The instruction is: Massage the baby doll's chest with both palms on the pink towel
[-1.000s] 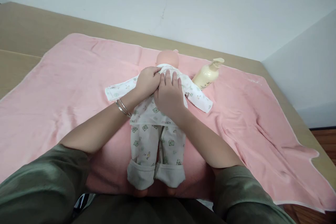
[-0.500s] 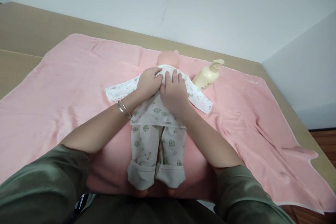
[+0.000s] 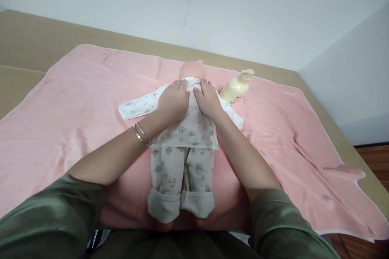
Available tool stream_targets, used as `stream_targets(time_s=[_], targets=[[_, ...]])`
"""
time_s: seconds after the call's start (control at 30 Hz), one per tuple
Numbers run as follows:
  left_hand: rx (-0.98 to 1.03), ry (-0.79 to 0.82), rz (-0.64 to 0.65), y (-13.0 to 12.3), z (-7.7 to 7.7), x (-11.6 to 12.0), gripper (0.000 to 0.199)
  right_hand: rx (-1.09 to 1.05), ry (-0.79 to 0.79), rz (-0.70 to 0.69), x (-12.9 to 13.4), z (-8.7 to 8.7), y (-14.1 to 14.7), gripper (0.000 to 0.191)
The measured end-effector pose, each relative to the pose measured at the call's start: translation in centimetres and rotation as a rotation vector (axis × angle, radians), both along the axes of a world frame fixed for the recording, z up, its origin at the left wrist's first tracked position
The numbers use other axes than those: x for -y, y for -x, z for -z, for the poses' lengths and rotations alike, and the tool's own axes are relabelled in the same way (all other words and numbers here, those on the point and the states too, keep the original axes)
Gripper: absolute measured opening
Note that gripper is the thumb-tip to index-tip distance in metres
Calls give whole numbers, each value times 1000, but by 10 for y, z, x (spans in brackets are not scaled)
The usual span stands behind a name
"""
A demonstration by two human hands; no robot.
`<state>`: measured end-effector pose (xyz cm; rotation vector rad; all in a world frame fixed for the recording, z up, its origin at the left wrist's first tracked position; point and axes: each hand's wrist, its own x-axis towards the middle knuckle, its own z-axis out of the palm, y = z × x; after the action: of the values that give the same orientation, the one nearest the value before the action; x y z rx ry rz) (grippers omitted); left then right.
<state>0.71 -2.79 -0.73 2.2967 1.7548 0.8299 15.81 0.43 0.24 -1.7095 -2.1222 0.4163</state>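
Note:
A baby doll (image 3: 192,70) in a white printed shirt (image 3: 190,133) and matching trousers (image 3: 199,166) lies stretched out, its head away from me and no face showing. My left hand (image 3: 174,102) rests on the upper left of the shirt, fingers laid out towards the doll's shoulder. On the upper right, my right hand (image 3: 209,100) lies with its thumb apart and fingers extended on the cloth. Both hands are open and hold nothing. The sleeves spread out to either side, and the trouser cuffs are folded up above the feet.
A cream pump bottle (image 3: 234,90) leans or lies beside the doll's right-hand sleeve. Beneath everything is a pink blanket (image 3: 75,101) on a wooden table (image 3: 54,26). A white wall (image 3: 121,4) rises behind the table, and another stands on the right.
My right hand has shifted right and turned, leaving a gap between the hands where the shirt's middle shows. My left hand has flattened out, its fingers now pointing further forward. The view has tilted slightly.

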Motion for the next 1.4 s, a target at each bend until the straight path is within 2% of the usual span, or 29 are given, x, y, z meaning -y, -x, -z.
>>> stream_targets(time_s=[0.13, 0.23, 0.4, 0.47, 0.57, 0.67, 0.73, 0.83, 0.9, 1.03, 1.13, 1.3, 1.4], targets=[[-126, 28, 91, -2, 0, 9, 63, 125, 7, 23, 9, -4, 7, 63], [-94, 44, 123, 5, 0, -3, 57, 211, -45, -3, 29, -10, 15, 58], [45, 148, -40, 14, 3, -24, 51, 315, -115, -117, 61, -22, 22, 47], [15, 88, -48, 10, 4, -19, 50, 338, -99, -145, 59, -24, 19, 44], [-128, 3, 10, 2, 2, 3, 55, 293, -78, -198, 37, -20, 11, 45], [-296, -11, 63, -3, -4, 23, 58, 216, -46, -137, 14, -12, 5, 53], [-376, -35, 96, -2, -8, 25, 53, 202, -27, -105, 10, -9, 5, 61], [-469, -28, 205, 5, -12, 9, 45, 256, -47, -131, 26, -13, 9, 61], [-424, 55, 201, 12, -13, -7, 45, 329, -86, -130, 43, -19, 15, 57], [-135, 195, 2, 20, -11, -23, 53, 452, -121, -74, 68, -25, 27, 48], [-199, 119, -2, 18, -10, -14, 51, 396, -122, -57, 58, -20, 27, 47], [-504, 50, 144, 6, -20, 17, 38, 188, -84, -103, 16, -5, 9, 63], [-427, 114, 79, 2, -25, 20, 34, 152, -37, -137, 7, -4, 1, 69]])
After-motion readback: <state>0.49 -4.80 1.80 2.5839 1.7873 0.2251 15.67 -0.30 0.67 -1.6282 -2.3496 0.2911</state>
